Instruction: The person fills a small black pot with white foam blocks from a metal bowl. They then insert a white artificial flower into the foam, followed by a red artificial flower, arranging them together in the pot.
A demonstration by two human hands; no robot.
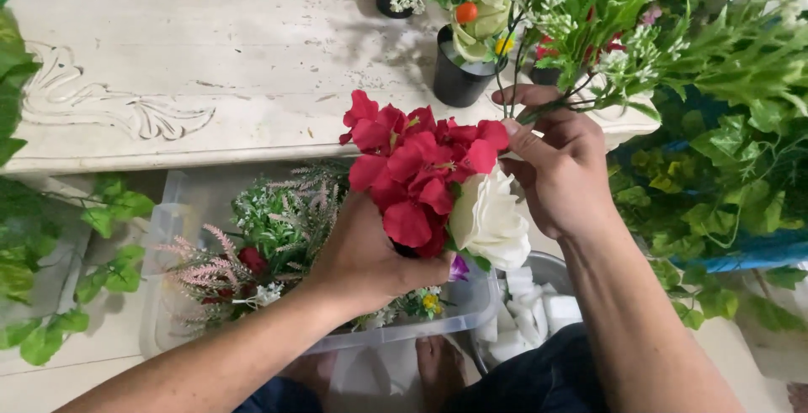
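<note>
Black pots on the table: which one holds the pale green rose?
The nearer, larger black pot, beside the right hand; the smaller far pot holds pink and white sprigs.

Stems of the red flowers (421,173) and white rose (492,219) hidden inside left hand (362,253) grip. Right hand (560,173) fingertips covered by green sprig (606,9) it pinches; sprig cut off at top edge. Clear bin (168,236) partly behind left forearm; contents below grip too small to tell.
</note>
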